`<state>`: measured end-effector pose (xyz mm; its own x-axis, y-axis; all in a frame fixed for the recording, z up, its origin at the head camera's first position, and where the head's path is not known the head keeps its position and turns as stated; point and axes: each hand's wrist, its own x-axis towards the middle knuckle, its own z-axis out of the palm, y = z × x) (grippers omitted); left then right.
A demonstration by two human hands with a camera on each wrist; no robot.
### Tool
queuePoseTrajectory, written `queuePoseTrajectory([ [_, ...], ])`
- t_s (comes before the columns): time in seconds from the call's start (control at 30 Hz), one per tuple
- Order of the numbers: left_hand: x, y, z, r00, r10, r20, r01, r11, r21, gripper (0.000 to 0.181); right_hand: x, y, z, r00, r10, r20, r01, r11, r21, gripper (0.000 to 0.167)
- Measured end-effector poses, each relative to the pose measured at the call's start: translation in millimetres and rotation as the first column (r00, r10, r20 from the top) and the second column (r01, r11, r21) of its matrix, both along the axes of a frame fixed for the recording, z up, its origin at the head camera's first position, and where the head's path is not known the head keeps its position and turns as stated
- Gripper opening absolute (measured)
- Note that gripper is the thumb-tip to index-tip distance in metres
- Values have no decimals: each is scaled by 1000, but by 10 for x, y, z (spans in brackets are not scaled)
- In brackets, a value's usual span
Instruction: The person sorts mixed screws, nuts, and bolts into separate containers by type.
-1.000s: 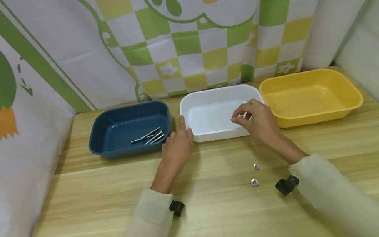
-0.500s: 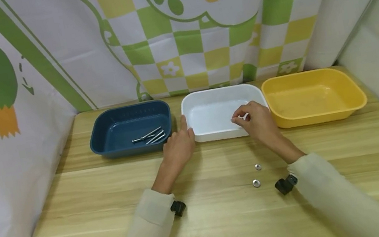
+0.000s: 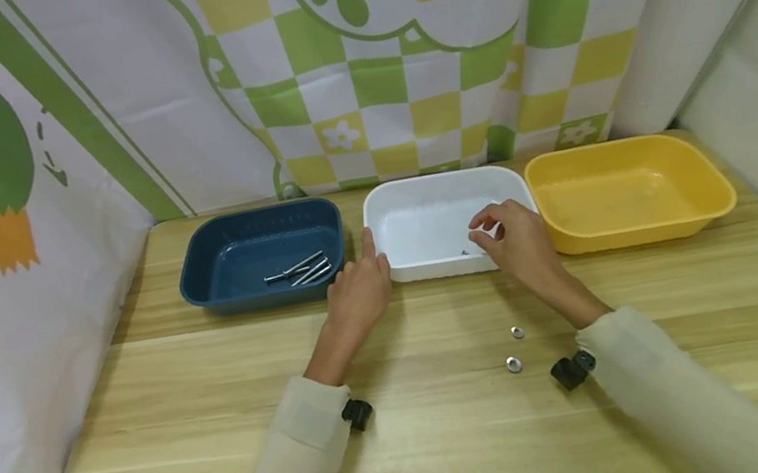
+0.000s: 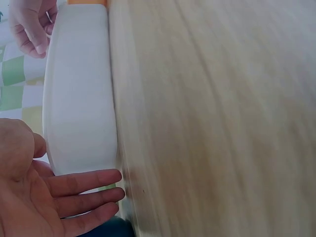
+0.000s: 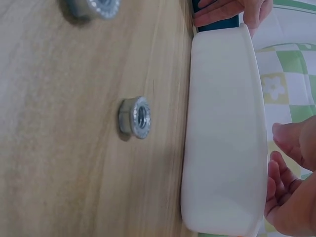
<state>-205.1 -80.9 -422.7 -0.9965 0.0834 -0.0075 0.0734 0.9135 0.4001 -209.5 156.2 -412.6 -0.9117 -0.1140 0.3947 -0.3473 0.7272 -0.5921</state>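
My left hand (image 3: 360,294) touches the left end of the white tray (image 3: 386,277), with its index finger along the rim. Its other fingers look straight in the left wrist view. Over the tray's right front part is my right hand (image 3: 519,239), thumb and index finger apart and nothing seen between them. A small grey nut (image 3: 465,253) lies inside the tray near the front wall. Nearer me on the table are two flange nuts, a farther nut (image 3: 517,332) and a nearer nut (image 3: 514,365); the right wrist view shows one nut (image 5: 135,117) with its threaded hole.
Left of the white tray stands a dark blue tray (image 3: 209,308) with several metal bolts (image 3: 309,270) in it. A yellow tray (image 3: 623,237) stands close on the right. Behind the trays hangs a checked cloth (image 3: 378,84). All stand on a wood-grain table (image 3: 446,444).
My right thumb and index finger have parted, and a small nut now shows on the white tray's floor. My left hand keeps its place at the tray's left end.
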Motion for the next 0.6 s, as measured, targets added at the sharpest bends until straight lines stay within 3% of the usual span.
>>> queuePoseTrajectory([
  [0.37,-14,19,80,1000,-5,26,4,999,35,55,114,83,0,1000,-23,-1,22,998,-57,19],
  [0.5,-29,-6,112,1000,-12,-10,13,996,88,55,167,121,22,999,-47,6,47,997,-61,23],
  [0.6,-22,-26,107,997,7,-72,3,991,137,55,215,167,54,996,-87,1,87,994,-67,24],
])
